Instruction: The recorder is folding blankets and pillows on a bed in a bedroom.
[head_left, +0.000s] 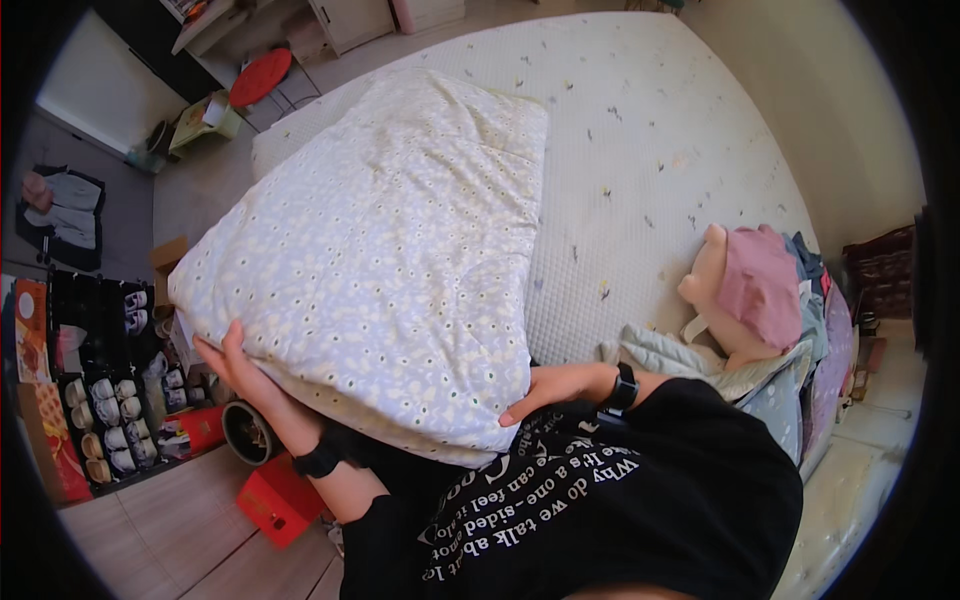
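A thick folded quilt (375, 247), pale lavender with a cream floral print, lies over the mattress (600, 135), and its near end reaches my body. At its left near edge, my left hand (251, 382) supports the quilt, fingers pointing up along the side. My right hand (559, 388) holds the near right corner with the thumb in front; its other fingers are partly hidden. The folded layers show along the near edge. Under the quilt, the quilted white mattress surface carries small scattered flower prints.
A plush toy (709, 300) with a pink cloth lies right, beside piled bedding (821, 337). Left on the floor are a shoe rack (112, 405), a dark bin (250, 433) and a red box (281, 499). A red round stool (260, 78) stands beyond the bed. A wall (817, 97) borders the right.
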